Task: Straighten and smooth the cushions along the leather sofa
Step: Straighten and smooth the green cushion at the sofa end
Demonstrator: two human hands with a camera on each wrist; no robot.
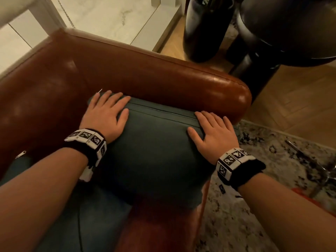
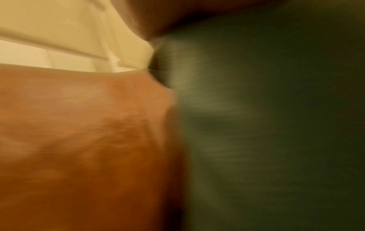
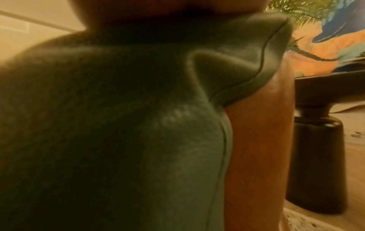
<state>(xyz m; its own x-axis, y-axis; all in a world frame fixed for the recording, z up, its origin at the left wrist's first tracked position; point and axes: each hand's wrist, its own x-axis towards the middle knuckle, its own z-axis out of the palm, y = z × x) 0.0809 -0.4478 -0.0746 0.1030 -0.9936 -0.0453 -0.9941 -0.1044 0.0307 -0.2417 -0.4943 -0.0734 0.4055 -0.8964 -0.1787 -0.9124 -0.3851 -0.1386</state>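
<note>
Both my hands flat on the dark green cushion [image 1: 154, 153], one at each top corner. Left hand [image 1: 107, 115] fingers [image 1: 116, 100] spread wide, straight, draped over the far-left corner; nothing gripped, just pressing. Right hand [image 1: 214, 135] the same: fingers [image 1: 214, 118] splayed, palm down on the right corner, by the seam that runs along the top edge between my hands. Hands sit at the corners probably to square the cushion up and push it back, while the flat palms flatten the fabric.

Under my right fingers the right wrist view shows a fold puckered up at the corner piping, so that corner is not smooth yet. Left wrist view is too blurred to tell much beyond green fabric against brown leather.

Just past my fingertips, the cushion leans on the brown leather sofa [image 1: 163, 77], touching its padded arm, standing on the seat. Near my left forearm a second green cushion [image 1: 76, 215] lies lower on the seat, apparently next in line.

Beyond the sofa arm: a dark round side table [image 1: 272, 42] on wood floor, and to the right of my right hand a speckled rug [image 1: 272, 160].
</note>
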